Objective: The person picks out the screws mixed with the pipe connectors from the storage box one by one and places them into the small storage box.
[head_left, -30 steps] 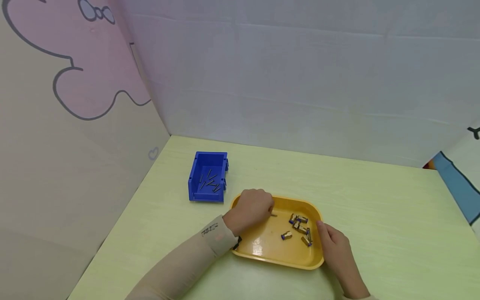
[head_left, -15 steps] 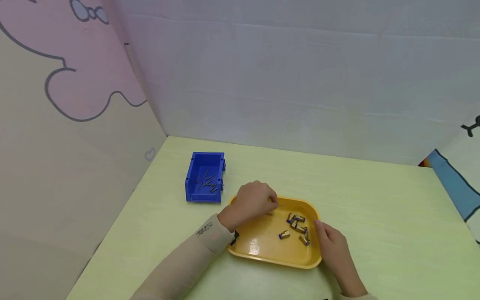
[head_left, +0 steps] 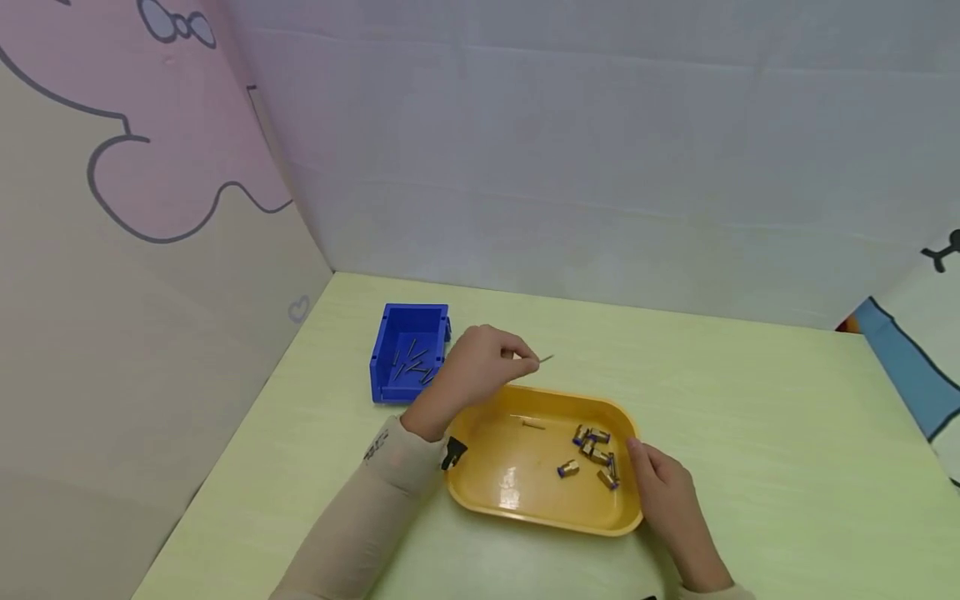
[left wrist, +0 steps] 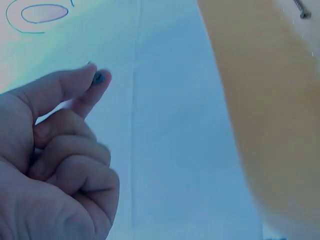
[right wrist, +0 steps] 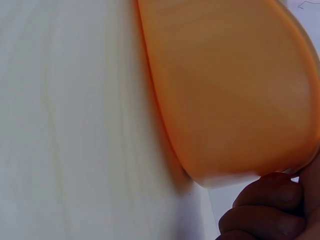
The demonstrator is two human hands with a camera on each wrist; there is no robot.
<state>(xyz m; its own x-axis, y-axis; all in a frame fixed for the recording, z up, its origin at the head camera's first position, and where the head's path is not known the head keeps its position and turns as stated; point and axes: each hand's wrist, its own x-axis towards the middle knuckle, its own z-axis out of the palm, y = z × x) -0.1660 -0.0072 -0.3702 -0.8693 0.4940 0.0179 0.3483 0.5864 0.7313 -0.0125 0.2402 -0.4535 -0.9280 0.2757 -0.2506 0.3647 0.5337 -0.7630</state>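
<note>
My left hand (head_left: 480, 367) is raised above the back left rim of the yellow tray (head_left: 517, 517). It pinches a thin screw (head_left: 546, 358) between thumb and index finger; the left wrist view shows the screw's head (left wrist: 98, 78) at the fingertips, the other fingers curled in. Another screw (head_left: 533, 426) lies on the tray's floor. Brass fittings with blue ends (head_left: 596, 454) are clustered at the tray's right side, one fitting (head_left: 568, 469) a little apart. My right hand (head_left: 671, 500) grips the tray's right rim, thumb on top and fingers curled at the outer side (right wrist: 265, 205).
A blue bin (head_left: 386, 354) stands behind and left of the tray, with several screws (head_left: 415, 360) inside. My left forearm partly crosses in front of it. The pale green table (head_left: 787, 442) meets a cloth-covered wall (head_left: 600, 167) at the back.
My left hand has lifted out of the tray, up and slightly left, with a screw pinched in it. The screw left on the tray floor is now uncovered. My right hand stays on the rim.
</note>
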